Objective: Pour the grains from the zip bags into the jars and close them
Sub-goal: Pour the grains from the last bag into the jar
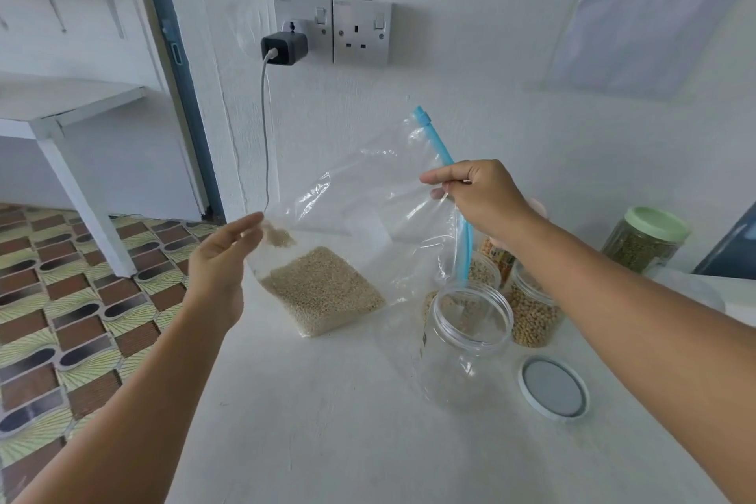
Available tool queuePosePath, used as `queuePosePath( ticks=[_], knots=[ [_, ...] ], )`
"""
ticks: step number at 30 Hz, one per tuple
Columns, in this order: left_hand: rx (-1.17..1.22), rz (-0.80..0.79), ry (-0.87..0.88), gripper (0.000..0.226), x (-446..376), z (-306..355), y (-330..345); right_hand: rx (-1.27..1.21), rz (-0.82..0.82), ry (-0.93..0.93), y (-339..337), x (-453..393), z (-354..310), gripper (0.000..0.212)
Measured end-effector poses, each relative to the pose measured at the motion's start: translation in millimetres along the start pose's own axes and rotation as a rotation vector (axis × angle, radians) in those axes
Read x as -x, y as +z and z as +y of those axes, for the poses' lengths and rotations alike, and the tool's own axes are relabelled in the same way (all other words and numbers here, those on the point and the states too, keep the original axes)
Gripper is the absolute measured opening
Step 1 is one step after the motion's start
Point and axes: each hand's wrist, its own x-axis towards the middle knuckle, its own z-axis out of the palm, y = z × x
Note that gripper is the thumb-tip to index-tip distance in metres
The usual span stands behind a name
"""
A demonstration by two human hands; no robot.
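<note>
A clear zip bag (360, 200) with a blue zip strip hangs over the white table (327, 421), pale grains (323, 291) pooled in its lower corner. My right hand (482, 196) pinches the bag's top edge by the blue strip. My left hand (221, 258) is at the bag's lower left corner, fingers fairly straight against the plastic. An empty clear jar (466, 344) stands open below the bag's right side. Its white lid (552, 387) lies flat on the table to the right.
Behind the empty jar stand jars of grains (532, 307), and a green-lidded jar (646, 241) is at the far right. Wall sockets with a black charger (284, 47) and cable are behind. The table's left edge drops to a patterned floor (61, 299).
</note>
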Motion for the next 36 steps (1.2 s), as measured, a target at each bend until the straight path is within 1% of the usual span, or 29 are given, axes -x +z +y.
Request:
queuePosePath(
  ticks=[2,4,7,10,13,15,17,20,23,26,27,29,31,33,36],
  knots=[
    [-0.017,0.015,0.04,0.026,-0.8,2.8,-2.9,-0.008,0.011,0.012,-1.1,0.2,1.9,0.04],
    [0.009,-0.005,0.044,0.03,0.5,4.5,-2.4,-0.011,0.007,0.018,-0.6,0.2,1.2,0.042],
    [0.1,-0.046,-0.022,0.026,5.1,6.0,6.3,0.017,-0.002,0.005,0.0,-1.2,-0.7,0.042],
    [0.136,-0.044,-0.069,0.027,3.0,8.5,8.8,0.034,-0.016,-0.002,-0.3,-0.1,-2.3,0.041],
    [0.038,-0.049,-0.011,0.026,-0.5,11.3,4.9,0.04,-0.014,-0.006,-2.2,1.0,-2.2,0.041],
    [-0.049,-0.028,0.038,0.024,-5.3,10.1,-1.0,0.03,-0.015,-0.008,-2.9,1.2,-2.1,0.041],
    [-0.081,0.019,0.056,0.026,-9.7,7.8,-6.6,0.021,-0.006,-0.011,-2.8,1.4,-1.9,0.041],
    [-0.025,0.078,0.024,0.025,-8.3,7.2,-8.5,0.013,0.01,-0.016,-2.2,1.2,-1.5,0.041],
    [0.038,0.003,-0.023,0.02,1.8,12.1,-5.3,0.015,0.0,-0.01,-1.1,0.7,-2.0,0.042],
    [-0.017,-0.04,-0.001,0.028,1.4,11.9,-8.4,0.027,-0.013,-0.009,-1.2,-1.8,-0.7,0.043],
    [-0.037,-0.022,0.006,0.03,-0.2,11.9,-10.3,0.03,-0.011,-0.01,-1.3,-2.7,0.1,0.043],
    [-0.063,0.063,0.026,0.033,-5.5,10.6,-13.7,0.023,0.011,-0.011,-0.9,-4.6,3.0,0.044],
    [-0.072,0.112,0.059,0.03,-6.7,9.7,-12.7,0.009,0.032,-0.009,0.3,-5.4,5.9,0.045],
    [-0.075,0.079,0.078,0.027,-3.7,9.8,-6.9,0.013,0.034,-0.008,0.5,-6.1,8.6,0.046],
    [-0.014,0.001,0.022,0.025,-2.4,12.6,-8.2,0.013,0.02,0.013,-1.0,-7.5,11.5,0.044]
  ],
)
